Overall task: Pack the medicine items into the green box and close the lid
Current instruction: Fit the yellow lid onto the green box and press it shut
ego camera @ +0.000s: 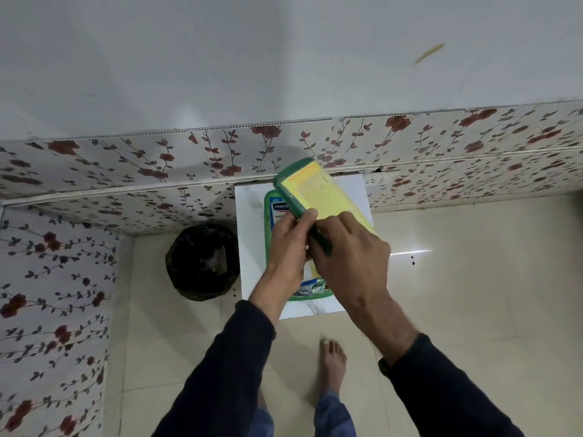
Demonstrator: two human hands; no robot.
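our left hand [288,247] and right hand [350,250] both clamp the yellow-and-green lid [310,187], tilted above the green box [268,247] holding medicine items [280,209] on the white counter [249,234].

We note a small white marbled table [249,222] standing on a cream tiled floor [473,294], beneath both hands. The green box [268,247] rests directly on its top, under the hands. A black bin [202,263] sits on the floor, left of the left hand.
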